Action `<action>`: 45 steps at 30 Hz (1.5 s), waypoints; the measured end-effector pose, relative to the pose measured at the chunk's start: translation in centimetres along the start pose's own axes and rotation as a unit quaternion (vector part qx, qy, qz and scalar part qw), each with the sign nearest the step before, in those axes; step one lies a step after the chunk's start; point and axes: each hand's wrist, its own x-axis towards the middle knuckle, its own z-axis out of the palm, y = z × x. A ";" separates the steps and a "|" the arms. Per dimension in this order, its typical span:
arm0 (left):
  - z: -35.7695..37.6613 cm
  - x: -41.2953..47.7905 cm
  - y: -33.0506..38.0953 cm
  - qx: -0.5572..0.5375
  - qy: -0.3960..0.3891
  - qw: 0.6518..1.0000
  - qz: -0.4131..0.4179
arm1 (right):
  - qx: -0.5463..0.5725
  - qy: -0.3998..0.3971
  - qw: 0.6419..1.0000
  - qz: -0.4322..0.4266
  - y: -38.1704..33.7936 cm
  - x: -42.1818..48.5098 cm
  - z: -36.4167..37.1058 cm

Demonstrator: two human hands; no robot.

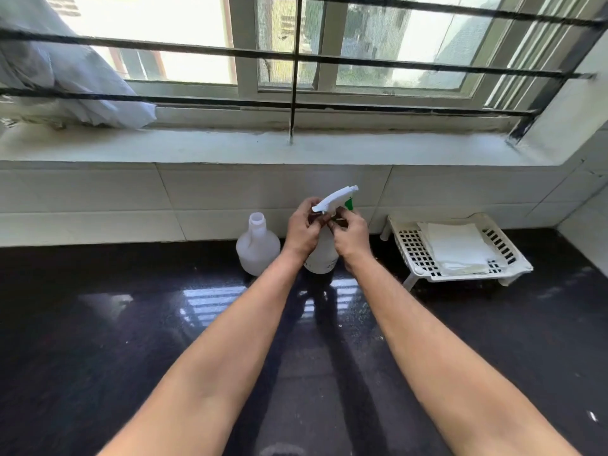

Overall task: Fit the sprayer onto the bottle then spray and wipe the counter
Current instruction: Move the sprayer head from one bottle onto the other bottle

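Standing on the glossy dark stone counter [131,324], translucent white plastic bottle [320,258], probably light, smooth, tippy; white-and-green trigger sprayer [339,197] at its neck, pinched by left hand [301,230] and right hand [350,233]; best gripped at the collar.

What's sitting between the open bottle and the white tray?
In the head view, the second bottle stands between the open bottle and the tray, with both hands fitting the sprayer on it.

On the dark polished worktop [131,324], an uncapped white plastic bottle [257,246] stands left of the sprayer-topped bottle [320,255]; a white slotted plastic tray [408,248] holding folded white cloths [457,246] sits right.
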 end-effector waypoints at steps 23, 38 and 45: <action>-0.1 -1.7 -1.2 0.010 -0.031 0.999 -0.034 | 0.045 0.046 0.997 0.032 0.3 -0.6 1.0; -0.4 -2.9 -2.5 0.131 -0.048 0.990 -0.036 | -0.003 0.071 0.997 0.028 0.4 -0.7 1.3; -0.3 -2.9 -2.3 0.125 -0.052 0.990 -0.029 | -0.015 0.072 0.997 0.004 0.9 -1.9 1.1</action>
